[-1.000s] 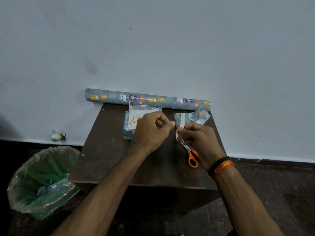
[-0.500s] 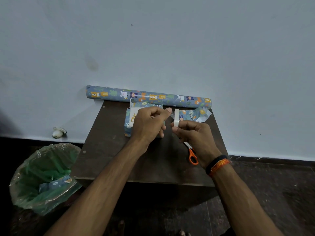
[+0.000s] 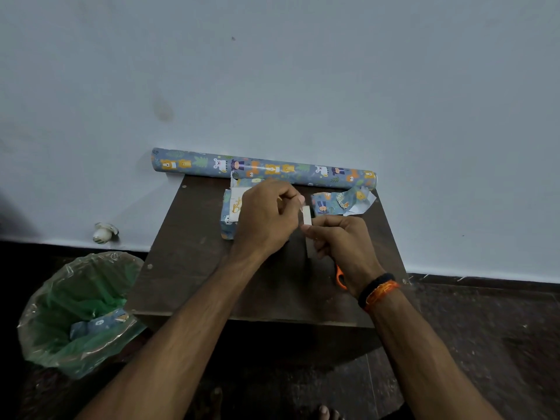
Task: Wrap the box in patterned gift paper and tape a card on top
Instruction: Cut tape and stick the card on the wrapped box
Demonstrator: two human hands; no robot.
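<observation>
A dark wooden table (image 3: pixel 194 268) fills the centre of the frame, with a green-lined bin (image 3: pixel 75 310) at the lower left. A roll of patterned paper (image 3: pixel 263 168) lies along the table's far edge against the wall. The wrapped box (image 3: pixel 228 221) sits at the upper middle of the table, just left of centre, with the white card (image 3: pixel 238 204) lying on its top. Paper offcuts (image 3: pixel 342 202) lie to the right of the box.

Compared with a second ago, the tape roll (image 3: pixel 306 214) has been turned edge-on and raised slightly toward the box. It is gripped by the right hand (image 3: pixel 342 241) with curled fingers, while the loose end of the tape is pinched between thumb and forefinger of the left hand (image 3: pixel 266 219), which has drawn a little away from the roll. It is judged that a strip is being pulled off to fix the card, so the wrapping appears finished and only the taping remains.

Much of the box and most of the card's lettering are hidden behind the left hand. The tape strip itself is too thin and clear to be made out. Only an orange handle of the scissors (image 3: pixel 340 277) shows beneath the right wrist.
</observation>
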